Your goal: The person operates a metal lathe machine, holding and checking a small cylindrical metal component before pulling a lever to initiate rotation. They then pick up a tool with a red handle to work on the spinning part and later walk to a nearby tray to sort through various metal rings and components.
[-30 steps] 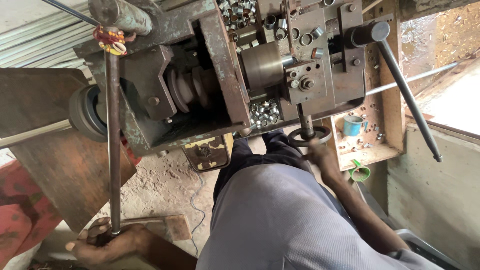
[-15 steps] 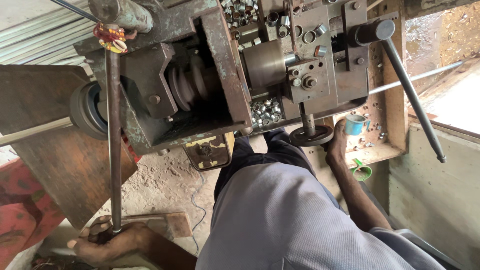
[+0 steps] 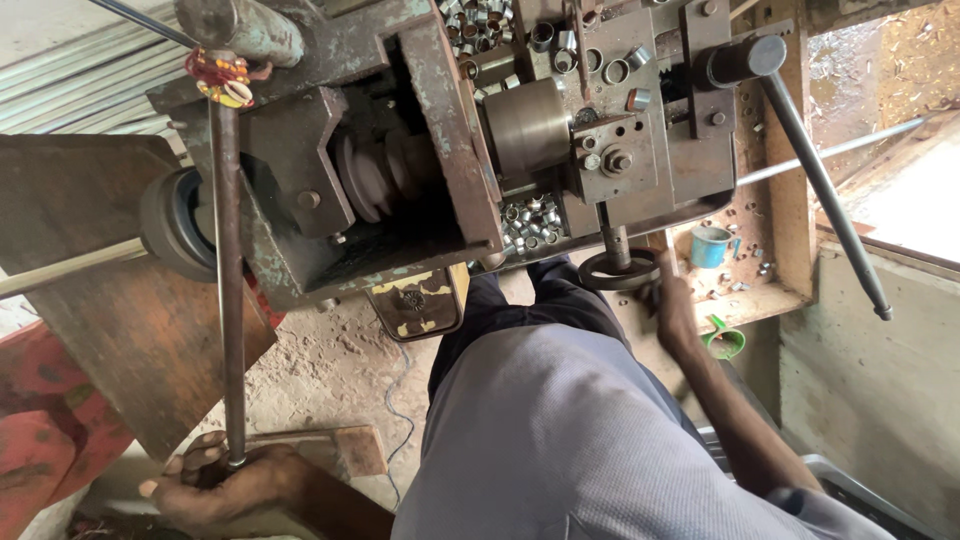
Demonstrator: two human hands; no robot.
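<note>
The left hand [image 3: 225, 485] keeps its grip pressed together around the lower end of the long rusty lever rod [image 3: 230, 300], fingers curled about it just above a wooden block on the floor, as it was a second ago. The change is on the other side: the right hand [image 3: 675, 315], which a second ago sat on the small black handwheel [image 3: 620, 270] under the machine's slide, has slipped off to the wheel's right rim and now rests just beside it, fingers pointing up at the wheel; whether they are spread or closing on the rim cannot be told from here. That suggests a turn of the wheel has just ended or the hand is re-gripping. Outward from there, the old lathe-like machine [image 3: 440, 150] stands with its round chuck [image 3: 530, 125] above a heap of small metal rings [image 3: 530, 222], a blue cup [image 3: 710, 245] on the wooden shelf at its right edge, and a green funnel [image 3: 725, 342] below.
</note>
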